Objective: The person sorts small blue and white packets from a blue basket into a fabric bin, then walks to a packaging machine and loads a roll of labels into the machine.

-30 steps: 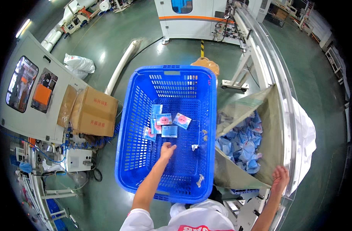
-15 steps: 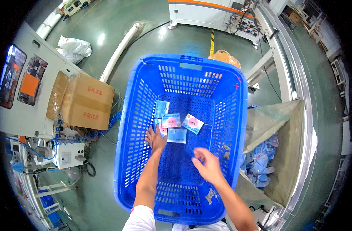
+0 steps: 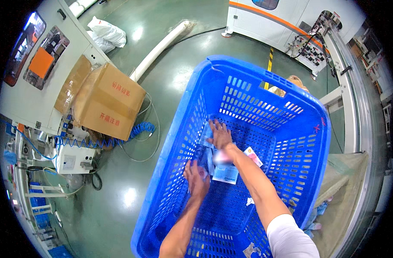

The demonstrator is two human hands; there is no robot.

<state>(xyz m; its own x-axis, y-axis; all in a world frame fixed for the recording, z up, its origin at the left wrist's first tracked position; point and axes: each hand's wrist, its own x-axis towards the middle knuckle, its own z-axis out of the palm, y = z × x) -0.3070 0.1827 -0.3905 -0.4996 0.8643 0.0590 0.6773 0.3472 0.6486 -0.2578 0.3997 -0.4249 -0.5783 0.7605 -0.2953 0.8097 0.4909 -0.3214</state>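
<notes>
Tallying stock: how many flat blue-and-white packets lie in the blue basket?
At least 5: one packet under the right hand, one blurred by its wrist, one beside the left hand, one left of the right forearm, another right. Hands may hide others.

At left we see a white machine (image 3: 82,36) with an orange panel (image 3: 41,62), and beside it a brown carton (image 3: 110,103). Near the carton's lower edge we find a coiled blue hose (image 3: 143,127). Beyond, we see a white tube (image 3: 160,51) and white sacks (image 3: 108,32) on the green floor (image 3: 115,223). Farther off, we spot an orange-striped cabinet (image 3: 265,26) and yellow-black tape (image 3: 270,60) near it.
</notes>
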